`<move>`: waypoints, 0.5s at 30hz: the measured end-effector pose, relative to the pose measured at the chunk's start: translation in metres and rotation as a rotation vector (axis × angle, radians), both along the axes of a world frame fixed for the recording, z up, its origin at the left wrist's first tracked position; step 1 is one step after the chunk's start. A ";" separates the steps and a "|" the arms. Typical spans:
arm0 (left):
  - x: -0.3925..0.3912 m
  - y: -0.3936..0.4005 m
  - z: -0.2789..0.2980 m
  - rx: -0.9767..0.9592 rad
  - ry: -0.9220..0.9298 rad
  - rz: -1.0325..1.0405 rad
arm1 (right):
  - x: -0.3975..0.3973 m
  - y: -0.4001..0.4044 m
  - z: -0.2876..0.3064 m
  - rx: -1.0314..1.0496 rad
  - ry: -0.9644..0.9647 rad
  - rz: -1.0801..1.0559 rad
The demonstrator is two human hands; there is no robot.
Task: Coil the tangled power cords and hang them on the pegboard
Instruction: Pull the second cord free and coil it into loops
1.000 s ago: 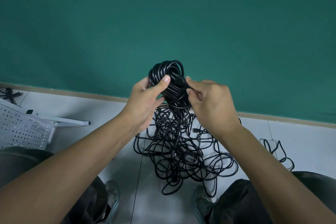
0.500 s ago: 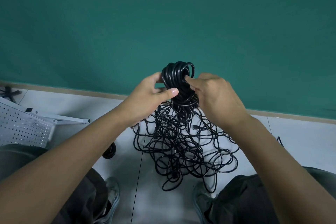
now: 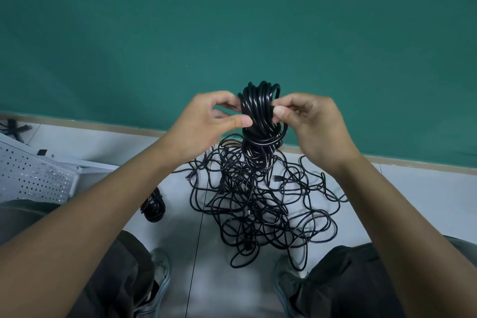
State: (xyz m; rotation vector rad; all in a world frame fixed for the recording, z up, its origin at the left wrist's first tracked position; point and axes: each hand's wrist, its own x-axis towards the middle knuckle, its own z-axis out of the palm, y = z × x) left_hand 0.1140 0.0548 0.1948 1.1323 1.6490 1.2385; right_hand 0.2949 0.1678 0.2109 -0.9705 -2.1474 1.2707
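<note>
Your left hand [image 3: 206, 126] and right hand [image 3: 312, 124] are raised in front of the green wall [image 3: 232, 20], with a black coil [image 3: 260, 111] held between them. Your left thumb and fingers are curled in against the coil's left side, the thumb tip touching its front; your right thumb and fingers pinch its right side. The coil stands on edge, its loops bunched tight, and its lower turns hang just above the tangle [image 3: 260, 201].

That tangle is a loose heap of black cord spread on the pale floor [image 3: 413, 201] between your knees, with at least one plug end showing at its right part. Whether the coil's cord runs down into the heap cannot be told, since the strands overlap.

A second, smaller coil [image 3: 153, 208] lies on the floor to the left of the heap, partly hidden behind your left forearm. The white pegboard [image 3: 31, 178] lies tilted at the left edge, well apart from the cords. Your shoes [image 3: 160, 268] show at the bottom, one to either side of the heap's near end
</note>
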 end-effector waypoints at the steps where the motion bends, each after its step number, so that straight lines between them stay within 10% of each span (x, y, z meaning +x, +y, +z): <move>1: 0.000 0.000 0.000 0.001 -0.004 0.008 | -0.001 0.000 0.001 -0.001 0.005 0.017; 15: 0.004 -0.001 -0.002 0.057 -0.039 0.017 | -0.003 -0.005 0.000 -0.124 0.000 0.044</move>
